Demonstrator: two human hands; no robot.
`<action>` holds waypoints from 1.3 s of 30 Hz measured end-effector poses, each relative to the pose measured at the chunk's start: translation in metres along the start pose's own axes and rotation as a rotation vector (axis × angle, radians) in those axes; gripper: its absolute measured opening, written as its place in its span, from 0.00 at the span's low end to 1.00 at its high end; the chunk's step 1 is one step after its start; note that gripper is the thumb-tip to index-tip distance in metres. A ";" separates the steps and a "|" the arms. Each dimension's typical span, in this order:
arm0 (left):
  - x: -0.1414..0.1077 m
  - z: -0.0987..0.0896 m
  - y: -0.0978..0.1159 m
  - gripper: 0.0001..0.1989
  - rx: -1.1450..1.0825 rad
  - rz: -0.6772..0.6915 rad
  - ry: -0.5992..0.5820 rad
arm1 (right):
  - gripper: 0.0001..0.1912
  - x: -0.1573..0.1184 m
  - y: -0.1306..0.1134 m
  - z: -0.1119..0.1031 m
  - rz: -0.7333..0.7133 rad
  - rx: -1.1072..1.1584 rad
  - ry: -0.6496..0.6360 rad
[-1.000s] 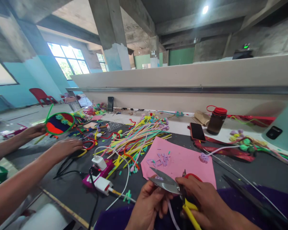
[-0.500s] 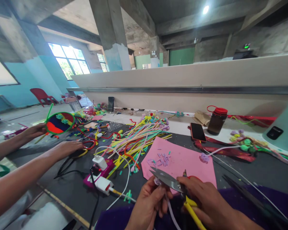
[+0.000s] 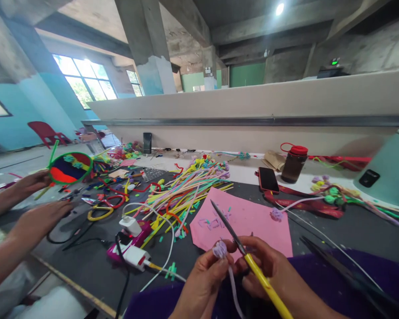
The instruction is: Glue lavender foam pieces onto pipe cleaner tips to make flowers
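Between the fingertips of my left hand (image 3: 204,283) is a small lilac pipe-cleaner flower (image 3: 220,250), its pale stem hanging down below. My right hand (image 3: 269,270) is wrapped round yellow-handled scissors (image 3: 261,277), whose blades point up and left over a pink sheet (image 3: 249,221). Several cut lilac pieces (image 3: 214,221) lie on that sheet. The fingers of both hands are close together near the flower. Another lilac flower (image 3: 276,214) with a long stem rests at the sheet's right edge.
A pile of pipe cleaners (image 3: 193,181), a power strip (image 3: 133,241) with cables, a phone (image 3: 267,179) and a bottle (image 3: 294,164) lie around. Another person's hands (image 3: 43,212) work at the left, near red-handled scissors (image 3: 115,201). Dark scissors (image 3: 329,261) lie at the right.
The scissors have turned away from the flower and now point up-left, with their blades together. At the left, the other person's hand has moved from the scissors on the table to pliers.
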State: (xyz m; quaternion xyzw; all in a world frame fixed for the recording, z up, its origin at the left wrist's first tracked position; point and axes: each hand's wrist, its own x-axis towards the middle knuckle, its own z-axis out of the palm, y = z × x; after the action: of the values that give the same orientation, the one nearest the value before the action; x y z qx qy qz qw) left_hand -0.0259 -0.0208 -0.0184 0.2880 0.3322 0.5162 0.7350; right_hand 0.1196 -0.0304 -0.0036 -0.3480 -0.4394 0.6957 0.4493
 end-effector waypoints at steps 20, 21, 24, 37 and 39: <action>0.012 0.052 0.013 0.07 0.125 -0.034 -0.087 | 0.21 -0.002 -0.024 -0.011 -0.237 -0.172 0.149; 0.014 0.051 0.013 0.07 0.145 -0.022 -0.070 | 0.21 -0.001 -0.025 -0.013 -0.246 -0.204 0.158; 0.020 0.045 0.015 0.06 0.204 0.045 0.011 | 0.21 -0.002 -0.029 -0.019 -0.240 -0.328 0.168; 0.018 0.022 0.022 0.07 0.123 0.073 0.030 | 0.31 -0.016 -0.044 -0.032 -0.363 -1.135 0.079; 0.018 0.020 0.020 0.07 0.118 0.100 0.024 | 0.33 -0.016 -0.037 -0.031 -0.446 -1.260 0.098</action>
State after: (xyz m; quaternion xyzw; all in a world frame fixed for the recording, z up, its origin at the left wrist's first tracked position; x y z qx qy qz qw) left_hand -0.0173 0.0011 0.0059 0.3409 0.3562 0.5352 0.6859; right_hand 0.1644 -0.0283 0.0207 -0.4759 -0.8021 0.1800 0.3127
